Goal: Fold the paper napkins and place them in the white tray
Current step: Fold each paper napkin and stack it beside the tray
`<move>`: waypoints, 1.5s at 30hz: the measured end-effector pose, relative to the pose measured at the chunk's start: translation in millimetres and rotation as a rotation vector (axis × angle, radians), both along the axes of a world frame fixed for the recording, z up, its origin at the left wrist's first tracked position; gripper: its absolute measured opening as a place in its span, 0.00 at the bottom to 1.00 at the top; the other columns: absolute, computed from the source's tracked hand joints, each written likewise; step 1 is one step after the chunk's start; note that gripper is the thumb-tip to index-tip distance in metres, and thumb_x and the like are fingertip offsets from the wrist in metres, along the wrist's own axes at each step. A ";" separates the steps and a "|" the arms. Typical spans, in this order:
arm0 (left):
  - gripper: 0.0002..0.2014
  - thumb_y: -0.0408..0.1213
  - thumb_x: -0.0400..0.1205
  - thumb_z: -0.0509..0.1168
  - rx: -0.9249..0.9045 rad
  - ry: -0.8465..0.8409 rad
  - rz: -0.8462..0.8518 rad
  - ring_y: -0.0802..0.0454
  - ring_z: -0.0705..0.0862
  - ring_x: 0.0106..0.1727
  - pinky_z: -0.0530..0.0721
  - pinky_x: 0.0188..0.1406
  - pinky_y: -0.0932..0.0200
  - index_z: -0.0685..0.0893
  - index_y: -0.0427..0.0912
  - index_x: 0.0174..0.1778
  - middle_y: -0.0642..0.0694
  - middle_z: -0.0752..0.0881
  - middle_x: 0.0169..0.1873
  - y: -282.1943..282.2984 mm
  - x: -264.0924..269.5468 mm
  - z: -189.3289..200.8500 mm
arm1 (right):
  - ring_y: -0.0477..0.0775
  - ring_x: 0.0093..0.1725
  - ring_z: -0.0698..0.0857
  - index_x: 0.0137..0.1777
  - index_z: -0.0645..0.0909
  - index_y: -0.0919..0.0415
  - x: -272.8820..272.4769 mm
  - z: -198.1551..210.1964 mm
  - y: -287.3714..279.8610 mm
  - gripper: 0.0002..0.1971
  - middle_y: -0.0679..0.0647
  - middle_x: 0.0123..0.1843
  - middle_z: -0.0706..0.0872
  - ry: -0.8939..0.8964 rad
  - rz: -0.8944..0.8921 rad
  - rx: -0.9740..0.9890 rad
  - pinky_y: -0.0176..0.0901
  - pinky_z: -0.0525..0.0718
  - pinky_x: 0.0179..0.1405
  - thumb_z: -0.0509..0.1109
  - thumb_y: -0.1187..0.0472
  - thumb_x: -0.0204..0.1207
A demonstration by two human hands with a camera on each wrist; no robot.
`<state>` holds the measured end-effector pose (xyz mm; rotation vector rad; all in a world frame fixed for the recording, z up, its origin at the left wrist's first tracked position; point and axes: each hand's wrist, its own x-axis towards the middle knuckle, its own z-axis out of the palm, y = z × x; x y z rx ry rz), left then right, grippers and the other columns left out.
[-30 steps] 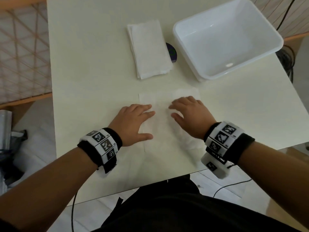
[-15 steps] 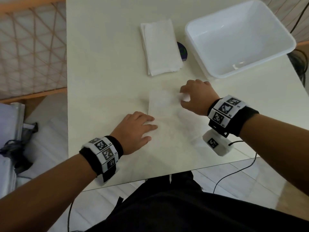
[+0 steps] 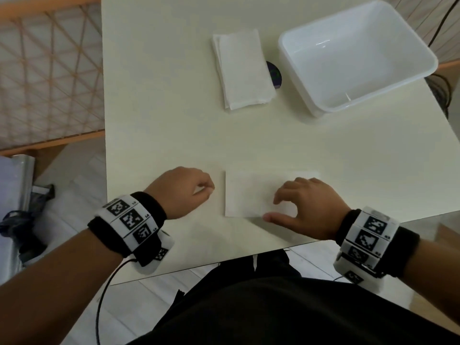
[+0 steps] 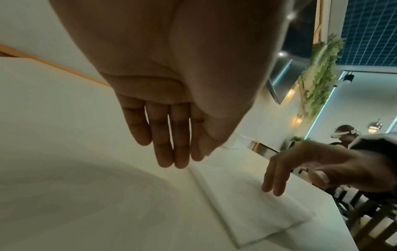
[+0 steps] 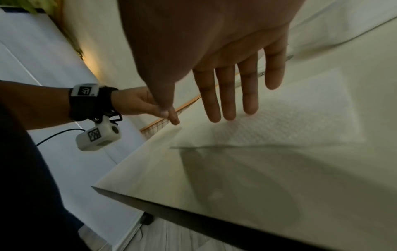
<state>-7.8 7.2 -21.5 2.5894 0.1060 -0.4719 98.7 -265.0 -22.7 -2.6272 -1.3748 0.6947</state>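
Note:
A white folded napkin (image 3: 249, 192) lies flat near the table's front edge, also seen in the left wrist view (image 4: 257, 214) and the right wrist view (image 5: 290, 118). My right hand (image 3: 306, 202) hovers over its right half with relaxed fingers, and the fingertips (image 4: 270, 188) touch the paper. My left hand (image 3: 184, 190) rests just left of the napkin, loosely curled and holding nothing. A stack of napkins (image 3: 242, 68) lies at the back middle. The white tray (image 3: 398, 36) stands empty at the back right.
A small dark disc (image 3: 275, 75) lies between the stack and the tray. The cream table (image 3: 161, 108) ends close in front of my hands. A wooden lattice railing (image 3: 49, 75) stands at the left, and a cable hangs from my left wrist.
My right hand brought the napkin's far part toward me, so it now lies as a shorter folded rectangle. My left hand slid off the napkin to its left.

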 end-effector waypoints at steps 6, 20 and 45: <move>0.19 0.41 0.87 0.56 -0.089 -0.126 -0.092 0.52 0.71 0.77 0.65 0.76 0.58 0.75 0.46 0.75 0.49 0.75 0.76 -46.9 24.1 -1.9 | 0.61 0.69 0.77 0.69 0.78 0.54 -2.5 -16.3 10.6 0.24 0.52 0.71 0.80 -0.048 -0.154 0.135 0.54 0.76 0.64 0.52 0.46 0.81; 0.41 0.63 0.84 0.44 0.262 0.169 -0.359 0.52 0.24 0.80 0.31 0.80 0.56 0.29 0.43 0.80 0.46 0.25 0.79 -52.5 6.7 -43.5 | 0.50 0.81 0.27 0.82 0.28 0.51 -0.1 -52.1 -30.7 0.47 0.47 0.83 0.27 0.008 -0.126 -0.105 0.47 0.32 0.79 0.35 0.24 0.70; 0.04 0.44 0.83 0.64 -0.385 -0.025 0.125 0.56 0.82 0.45 0.75 0.41 0.67 0.79 0.51 0.52 0.54 0.84 0.45 -36.9 85.4 1.1 | 0.44 0.42 0.81 0.49 0.83 0.52 90.7 56.5 52.4 0.06 0.46 0.44 0.85 0.195 -0.346 0.325 0.37 0.76 0.42 0.73 0.58 0.73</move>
